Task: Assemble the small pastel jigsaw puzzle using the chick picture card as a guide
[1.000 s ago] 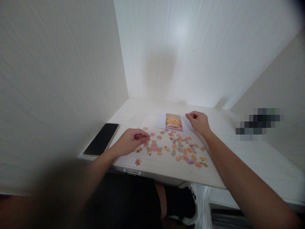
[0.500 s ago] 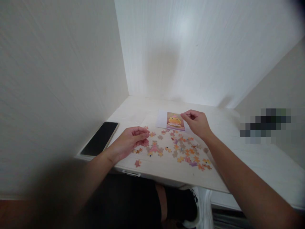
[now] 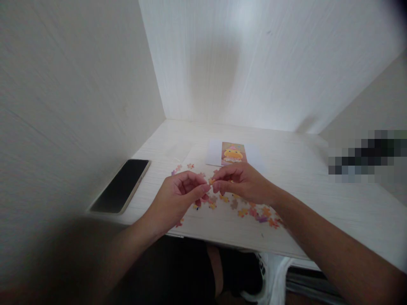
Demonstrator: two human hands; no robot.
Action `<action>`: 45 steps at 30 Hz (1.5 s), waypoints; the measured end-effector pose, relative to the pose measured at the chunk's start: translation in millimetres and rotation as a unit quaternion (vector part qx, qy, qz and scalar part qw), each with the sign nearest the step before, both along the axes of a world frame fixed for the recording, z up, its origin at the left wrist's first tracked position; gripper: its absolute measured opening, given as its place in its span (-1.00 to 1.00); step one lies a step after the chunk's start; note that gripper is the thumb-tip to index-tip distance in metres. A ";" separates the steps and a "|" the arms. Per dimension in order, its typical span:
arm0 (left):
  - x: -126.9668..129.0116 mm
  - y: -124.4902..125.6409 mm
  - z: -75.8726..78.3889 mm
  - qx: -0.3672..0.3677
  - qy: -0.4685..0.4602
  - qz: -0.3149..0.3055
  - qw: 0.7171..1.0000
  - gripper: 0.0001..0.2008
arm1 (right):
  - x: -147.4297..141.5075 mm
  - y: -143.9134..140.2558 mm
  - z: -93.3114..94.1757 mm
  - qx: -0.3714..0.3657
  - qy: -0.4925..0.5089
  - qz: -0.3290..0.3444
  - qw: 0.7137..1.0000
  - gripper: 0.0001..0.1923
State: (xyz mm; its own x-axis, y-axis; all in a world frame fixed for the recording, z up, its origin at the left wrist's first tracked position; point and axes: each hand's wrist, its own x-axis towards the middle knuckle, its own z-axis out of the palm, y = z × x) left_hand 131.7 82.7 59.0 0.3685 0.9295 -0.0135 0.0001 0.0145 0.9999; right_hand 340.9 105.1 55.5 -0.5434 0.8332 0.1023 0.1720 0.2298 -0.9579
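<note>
A small orange-yellow puzzle piece (image 3: pixel 211 181) sits between the fingertips of both hands, just above the loose pieces. My left hand (image 3: pixel 179 199) is closed in a pinch, its thumb and forefinger meeting at the left side of that piece. From the other side, my right hand (image 3: pixel 246 184) pinches it between thumb and forefinger. Beneath and around the hands lie several loose puzzle pieces (image 3: pixel 262 219), orange, pink, purple and beige, partly covered by the fingers. Beyond the right hand is a picture card (image 3: pixel 233 153) showing a yellow figure in a pink hat.
A dark-screened phone (image 3: pixel 121 186) lies at the left of the white table (image 3: pixel 286 156), close to the side wall. White panels (image 3: pixel 197 59) rise behind and to the left. A blurred-out dark patch (image 3: pixel 365 152) is at the right.
My right hand has come down and left from the picture card to meet my left hand. The left hand has moved slightly right, and the fingertips now meet around a puzzle piece.
</note>
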 end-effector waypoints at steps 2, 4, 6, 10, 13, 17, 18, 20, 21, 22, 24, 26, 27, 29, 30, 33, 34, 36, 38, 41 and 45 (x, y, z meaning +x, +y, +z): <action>-2.8 0.2 2.2 0.025 0.032 -0.022 0.999 -0.80 | 1.4 0.7 -0.2 -0.027 0.023 0.006 0.999 -0.76; -8.5 0.9 6.3 0.077 0.089 -0.046 0.992 -0.84 | 2.1 0.6 1.2 -0.049 0.030 0.015 0.998 -0.76; -15.2 1.5 12.3 0.147 0.163 -0.050 0.974 -0.88 | 1.9 -0.3 3.4 -0.056 0.018 0.019 0.998 -0.74; -24.7 2.2 23.2 0.239 0.249 -0.068 0.936 -0.90 | 0.5 -2.7 6.6 -0.038 -0.036 0.041 0.998 -0.69; -25.2 2.4 24.4 0.268 0.272 -0.082 0.921 -0.88 | 0.1 -3.2 5.8 -0.016 -0.073 0.053 0.996 -0.68; -21.2 2.4 21.4 0.302 0.289 -0.078 0.905 -0.89 | 1.0 -2.2 2.8 -0.005 -0.086 0.058 0.995 -0.69; -20.3 2.5 21.1 0.306 0.290 -0.079 0.903 -0.90 | 1.3 -1.9 2.2 -0.006 -0.084 0.058 0.995 -0.69; -19.2 3.0 21.0 0.310 0.290 -0.079 0.902 -0.90 | 1.6 -1.5 1.5 -0.007 -0.082 0.053 0.995 -0.68; -19.0 3.4 21.0 0.312 0.288 -0.078 0.902 -0.87 | 1.7 -1.3 1.4 -0.006 -0.081 0.050 0.995 -0.68; -19.0 4.0 20.9 0.316 0.286 -0.079 0.901 -0.85 | 1.6 -1.3 1.5 -0.006 -0.082 0.048 0.995 -0.68; -19.4 5.3 20.5 0.326 0.286 -0.084 0.897 -0.83 | 1.3 -1.3 1.9 -0.008 -0.083 0.050 0.995 -0.67; -19.7 6.4 19.7 0.332 0.287 -0.091 0.894 -0.83 | 0.9 -1.4 2.4 -0.009 -0.084 0.055 0.995 -0.67; -19.7 6.8 19.2 0.333 0.286 -0.093 0.893 -0.83 | 0.7 -1.4 2.5 -0.008 -0.084 0.056 0.995 -0.67; -19.5 7.0 18.5 0.333 0.281 -0.091 0.895 -0.82 | 0.3 -1.3 2.5 -0.010 -0.082 0.055 0.995 -0.65; -19.2 6.9 18.3 0.333 0.279 -0.088 0.896 -0.82 | 0.2 -1.2 2.3 -0.014 -0.080 0.055 0.995 -0.65; -18.5 6.3 17.9 0.336 0.275 -0.074 0.898 -0.81 | 0.2 -0.9 1.2 -0.025 -0.070 0.062 0.995 -0.66; -18.3 6.2 17.6 0.341 0.272 -0.068 0.897 -0.81 | 0.4 -0.8 0.8 -0.026 -0.067 0.065 0.995 -0.67; -18.4 6.4 16.7 0.354 0.268 -0.061 0.894 -0.80 | 1.0 -0.4 -0.2 -0.029 -0.060 0.068 0.995 -0.69; -18.6 6.9 15.4 0.367 0.266 -0.058 0.889 -0.79 | 1.9 0.0 -0.9 -0.038 -0.052 0.070 0.995 -0.69; -18.5 7.3 14.2 0.377 0.263 -0.057 0.886 -0.78 | 3.2 0.5 -1.0 -0.047 -0.041 0.081 0.995 -0.69; -17.7 6.3 15.1 0.380 0.260 -0.052 0.886 -0.79 | 3.9 0.6 0.2 -0.037 -0.037 0.087 0.995 -0.68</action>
